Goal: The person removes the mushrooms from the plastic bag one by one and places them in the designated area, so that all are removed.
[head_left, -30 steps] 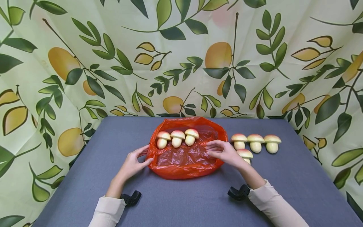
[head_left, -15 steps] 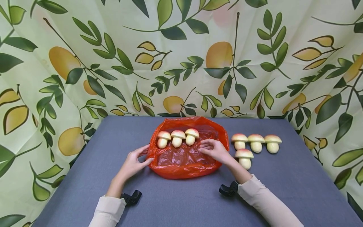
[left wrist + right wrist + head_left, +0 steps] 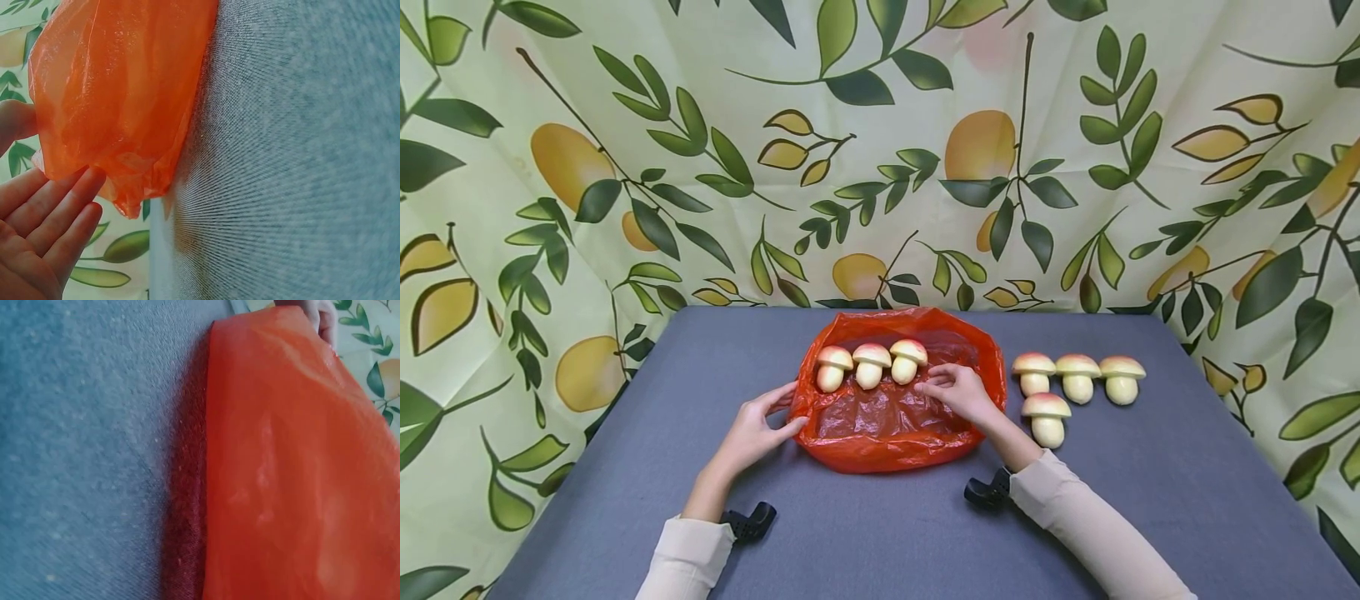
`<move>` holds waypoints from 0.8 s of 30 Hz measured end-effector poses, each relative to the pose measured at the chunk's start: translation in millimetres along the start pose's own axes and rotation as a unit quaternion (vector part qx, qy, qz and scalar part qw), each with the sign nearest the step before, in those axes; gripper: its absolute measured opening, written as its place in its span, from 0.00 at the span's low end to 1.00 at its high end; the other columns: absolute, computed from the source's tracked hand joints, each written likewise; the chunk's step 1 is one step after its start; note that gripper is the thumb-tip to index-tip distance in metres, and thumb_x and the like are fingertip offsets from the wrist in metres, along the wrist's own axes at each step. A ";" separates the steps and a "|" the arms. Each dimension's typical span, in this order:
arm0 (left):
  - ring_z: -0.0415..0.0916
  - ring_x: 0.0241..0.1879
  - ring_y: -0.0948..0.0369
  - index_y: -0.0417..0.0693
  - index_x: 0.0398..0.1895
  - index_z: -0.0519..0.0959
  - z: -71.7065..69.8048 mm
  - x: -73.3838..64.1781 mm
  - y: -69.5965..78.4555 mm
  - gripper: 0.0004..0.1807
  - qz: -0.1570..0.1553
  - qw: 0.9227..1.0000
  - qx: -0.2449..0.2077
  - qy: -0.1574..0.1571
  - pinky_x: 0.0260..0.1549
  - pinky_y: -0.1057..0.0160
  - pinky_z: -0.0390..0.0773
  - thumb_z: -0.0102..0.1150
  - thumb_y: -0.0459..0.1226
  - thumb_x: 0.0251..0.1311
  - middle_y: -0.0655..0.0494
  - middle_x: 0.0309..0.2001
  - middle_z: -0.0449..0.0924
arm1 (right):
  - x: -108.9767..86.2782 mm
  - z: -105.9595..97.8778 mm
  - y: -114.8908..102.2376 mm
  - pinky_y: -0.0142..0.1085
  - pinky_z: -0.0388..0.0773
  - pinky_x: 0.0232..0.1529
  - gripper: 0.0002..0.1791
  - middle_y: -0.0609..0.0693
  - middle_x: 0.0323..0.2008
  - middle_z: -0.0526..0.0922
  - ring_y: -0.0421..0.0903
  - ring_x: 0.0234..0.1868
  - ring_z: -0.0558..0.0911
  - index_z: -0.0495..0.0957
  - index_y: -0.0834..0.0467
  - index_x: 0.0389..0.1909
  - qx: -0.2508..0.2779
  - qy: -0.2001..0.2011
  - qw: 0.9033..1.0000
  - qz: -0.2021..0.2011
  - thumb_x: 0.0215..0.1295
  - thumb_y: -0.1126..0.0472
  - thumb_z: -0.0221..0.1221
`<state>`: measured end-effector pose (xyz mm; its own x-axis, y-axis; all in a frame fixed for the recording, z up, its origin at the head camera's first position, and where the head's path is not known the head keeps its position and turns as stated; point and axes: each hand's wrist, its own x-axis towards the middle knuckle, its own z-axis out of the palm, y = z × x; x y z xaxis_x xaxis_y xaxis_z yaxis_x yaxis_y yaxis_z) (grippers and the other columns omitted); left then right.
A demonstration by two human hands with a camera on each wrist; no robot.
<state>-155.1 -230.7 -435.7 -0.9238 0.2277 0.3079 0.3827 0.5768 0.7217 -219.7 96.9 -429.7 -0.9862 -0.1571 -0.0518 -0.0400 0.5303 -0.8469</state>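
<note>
A red plastic bag (image 3: pixel 865 454) lies mouth up on the table, three model mushrooms (image 3: pixel 871 367) with pinkish caps in a row inside it. My left hand (image 3: pixel 758 433) is at the bag's left end, thumb and straight fingers spread against the plastic; the left wrist view has those fingertips (image 3: pixel 94 178) at the bag's lower edge. Over the bag's right part is my right hand (image 3: pixel 961 395), its loosely bent fingertips beside the stem of the rightmost mushroom, with nothing seen in its grasp. In the right wrist view the bag (image 3: pixel 287 462) hides this hand.
Several more model mushrooms (image 3: pixel 1077 379) stand right of the bag, three in a row and a single mushroom (image 3: pixel 1047 418) in front. A grey cloth covers the table (image 3: pixel 865 533). Behind hangs a leaf-patterned curtain (image 3: pixel 880 167).
My right hand has moved left across the bag toward the rightmost mushroom inside, uncovering the front mushroom outside. My left hand has stayed at the bag's left end.
</note>
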 end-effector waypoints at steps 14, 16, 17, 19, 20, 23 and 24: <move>0.83 0.48 0.45 0.32 0.60 0.73 1.1 -0.3 -1.1 0.29 0.004 1.000 0.002 0.001 0.52 0.50 0.83 0.68 0.32 0.53 0.37 0.49 0.84 | 17.4 5.2 -2.5 0.34 0.84 0.39 0.29 0.64 0.43 0.86 0.52 0.44 0.86 0.77 0.68 0.52 0.001 0.044 0.997 0.065 0.57 0.52 0.68; 0.83 0.48 0.45 0.32 0.59 0.73 1.3 -0.3 -1.5 0.29 0.004 1.000 0.002 0.001 0.52 0.50 0.83 0.68 0.32 0.53 0.37 0.49 0.84 | 19.3 6.9 -2.6 0.36 0.85 0.41 0.30 0.64 0.44 0.86 0.54 0.46 0.85 0.76 0.69 0.53 0.002 0.049 0.996 0.071 0.56 0.52 0.68; 0.82 0.48 0.45 0.32 0.59 0.73 1.4 -0.4 -1.8 0.29 0.004 1.000 0.002 0.001 0.52 0.50 0.83 0.68 0.32 0.53 0.37 0.49 0.84 | 20.3 7.6 -2.7 0.37 0.86 0.42 0.31 0.64 0.45 0.86 0.55 0.47 0.85 0.76 0.69 0.54 0.002 0.051 0.996 0.074 0.56 0.51 0.68; 0.82 0.48 0.45 0.32 0.59 0.73 1.4 -0.5 -1.9 0.29 0.004 1.000 0.003 0.001 0.52 0.50 0.83 0.68 0.32 0.53 0.37 0.49 0.83 | 22.2 9.2 -3.1 0.39 0.86 0.45 0.32 0.64 0.47 0.85 0.55 0.49 0.84 0.76 0.68 0.54 -0.003 0.054 0.995 0.079 0.56 0.51 0.68; 0.82 0.48 0.45 0.32 0.59 0.73 1.3 -0.6 -2.0 0.29 0.004 1.000 0.004 0.002 0.52 0.50 0.83 0.68 0.32 0.53 0.37 0.49 0.83 | 23.3 9.9 -3.2 0.40 0.85 0.47 0.32 0.64 0.47 0.85 0.56 0.49 0.84 0.75 0.68 0.55 -0.005 0.054 0.995 0.080 0.56 0.50 0.68; 0.83 0.48 0.45 0.32 0.59 0.73 1.3 -0.5 -2.2 0.29 0.005 1.000 0.004 0.002 0.51 0.50 0.83 0.68 0.32 0.53 0.37 0.49 0.83 | 26.9 12.1 -3.8 0.43 0.85 0.50 0.34 0.65 0.49 0.84 0.56 0.50 0.83 0.74 0.68 0.57 -0.003 0.055 0.995 0.088 0.56 0.50 0.68; 0.83 0.48 0.45 0.32 0.59 0.73 1.4 -0.4 -2.2 0.29 0.006 1.000 0.004 0.003 0.51 0.50 0.83 0.68 0.31 0.53 0.37 0.49 0.84 | 28.0 13.0 -3.8 0.43 0.84 0.50 0.34 0.65 0.49 0.84 0.56 0.50 0.83 0.73 0.69 0.57 -0.004 0.056 0.995 0.088 0.56 0.50 0.68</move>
<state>-155.7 -231.0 -438.3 -0.9193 0.2299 0.3194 0.3929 0.5811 0.7127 -245.0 79.7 -434.8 -0.9898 0.0322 -0.1386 0.1335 0.5481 -0.8257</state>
